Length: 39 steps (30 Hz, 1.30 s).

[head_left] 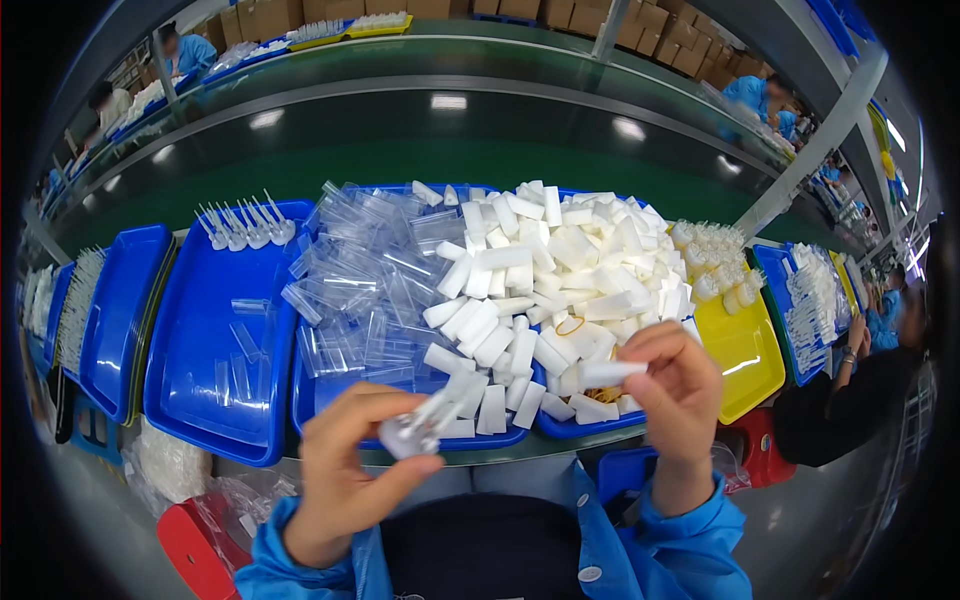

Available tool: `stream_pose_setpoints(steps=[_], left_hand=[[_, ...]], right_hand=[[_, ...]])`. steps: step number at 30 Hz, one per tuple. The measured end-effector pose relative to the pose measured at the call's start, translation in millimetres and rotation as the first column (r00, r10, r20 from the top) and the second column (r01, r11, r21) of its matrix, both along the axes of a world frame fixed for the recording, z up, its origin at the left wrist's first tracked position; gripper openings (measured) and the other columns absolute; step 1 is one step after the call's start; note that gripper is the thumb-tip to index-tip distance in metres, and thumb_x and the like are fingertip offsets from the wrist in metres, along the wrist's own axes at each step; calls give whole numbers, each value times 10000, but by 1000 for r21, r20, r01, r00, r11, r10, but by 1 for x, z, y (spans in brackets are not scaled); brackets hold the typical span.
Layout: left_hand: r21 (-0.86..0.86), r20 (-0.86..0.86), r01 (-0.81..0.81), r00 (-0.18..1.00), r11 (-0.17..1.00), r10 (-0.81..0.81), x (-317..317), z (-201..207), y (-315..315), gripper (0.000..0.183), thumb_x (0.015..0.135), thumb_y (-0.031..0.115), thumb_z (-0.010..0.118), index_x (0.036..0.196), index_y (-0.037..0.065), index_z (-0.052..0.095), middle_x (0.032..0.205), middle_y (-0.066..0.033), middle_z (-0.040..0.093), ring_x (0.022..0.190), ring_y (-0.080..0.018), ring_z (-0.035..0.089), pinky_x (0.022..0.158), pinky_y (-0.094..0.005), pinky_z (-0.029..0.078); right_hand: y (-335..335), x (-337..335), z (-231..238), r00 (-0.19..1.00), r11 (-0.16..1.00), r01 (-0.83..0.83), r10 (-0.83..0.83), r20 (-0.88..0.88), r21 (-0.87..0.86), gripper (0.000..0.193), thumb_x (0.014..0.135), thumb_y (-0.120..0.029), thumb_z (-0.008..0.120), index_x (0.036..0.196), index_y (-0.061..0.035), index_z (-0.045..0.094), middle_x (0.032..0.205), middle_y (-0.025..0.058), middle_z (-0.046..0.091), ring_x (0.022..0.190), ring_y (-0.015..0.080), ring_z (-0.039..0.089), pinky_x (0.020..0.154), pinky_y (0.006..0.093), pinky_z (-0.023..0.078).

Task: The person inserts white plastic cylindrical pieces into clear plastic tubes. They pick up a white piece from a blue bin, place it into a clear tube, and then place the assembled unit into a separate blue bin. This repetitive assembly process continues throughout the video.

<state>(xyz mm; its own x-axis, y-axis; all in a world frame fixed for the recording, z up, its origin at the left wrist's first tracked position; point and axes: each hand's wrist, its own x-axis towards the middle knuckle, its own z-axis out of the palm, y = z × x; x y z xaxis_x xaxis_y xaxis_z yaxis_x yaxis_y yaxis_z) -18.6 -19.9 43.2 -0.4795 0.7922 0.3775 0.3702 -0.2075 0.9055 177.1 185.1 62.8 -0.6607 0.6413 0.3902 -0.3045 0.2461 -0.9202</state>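
My left hand (350,465) pinches a small assembly (405,436), a whitish round base with a clear tube-like part slanting up to the right. It hangs above the front edge of the blue trays. Between the thumb and fingers of my right hand (680,390) is a white foam-like block (612,374), held level. Below and beyond it lies a big heap of similar white blocks (590,255), with yellow rubber bands (600,395) among them. Clear plastic sleeves (375,270) are piled to the left of that heap.
At left, a blue tray (215,390) holds upright white-based pieces (245,228) and loose clear sleeves. A yellow tray (750,365) with round whitish pieces (715,260) stands at right. Red stools (195,550) flank me. Beyond the trays runs a green conveyor (480,140); people work nearby.
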Motion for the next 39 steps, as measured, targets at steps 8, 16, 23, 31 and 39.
stream_pose_setpoints(steps=[8, 16, 23, 31, 39], left_hand=[[58, 261, 41, 964, 997, -55, 30, -38, 23, 442, 713, -55, 783, 1106, -39, 580, 1172, -189, 602, 952, -177, 648, 739, -245, 557], [80, -112, -68, 991, 994, 77, -44, 13, 37, 455, 751, 19, 752, 1167, -29, 574, 1056, -122, 620, 1001, -222, 641, 799, -341, 577], [1, -556, -307, 791, 952, 256, -169, 1, 119, 320, 907, 288, 627, 1076, 29, 545, 909, -117, 630, 860, -230, 615, 847, -365, 470], [-325, -397, -127, 918, 937, -13, -172, -25, 116, 372, 948, 354, 563, 1126, 36, 491, 931, -168, 629, 860, -299, 610, 765, -388, 461], [-340, -339, -105, 940, 934, -17, -149, -28, 92, 306, 967, 307, 554, 1115, 48, 484, 846, -116, 599, 773, -182, 580, 701, -329, 455]], right_hand=[[-16, 3, -46, 986, 970, 159, -145, -87, 186, 183, 786, 72, 648, 953, 8, 606, 933, 137, 627, 873, 203, 595, 884, 345, 444], [4, -18, -16, 982, 938, 160, -182, 42, 307, 193, 777, 37, 657, 969, 33, 641, 917, 124, 624, 874, 210, 590, 947, 398, 428], [-24, -41, -26, 999, 985, 30, -24, -39, 170, 145, 811, 19, 647, 951, 46, 621, 956, 140, 608, 908, 225, 570, 827, 303, 439], [-44, -59, -53, 998, 976, -55, 49, 34, 209, 168, 807, 28, 649, 973, 28, 624, 969, 143, 603, 860, 207, 573, 775, 286, 448], [-53, -72, -67, 998, 946, -58, 54, 21, 318, 187, 793, 65, 629, 976, 40, 605, 989, 147, 572, 893, 195, 555, 805, 276, 434]])
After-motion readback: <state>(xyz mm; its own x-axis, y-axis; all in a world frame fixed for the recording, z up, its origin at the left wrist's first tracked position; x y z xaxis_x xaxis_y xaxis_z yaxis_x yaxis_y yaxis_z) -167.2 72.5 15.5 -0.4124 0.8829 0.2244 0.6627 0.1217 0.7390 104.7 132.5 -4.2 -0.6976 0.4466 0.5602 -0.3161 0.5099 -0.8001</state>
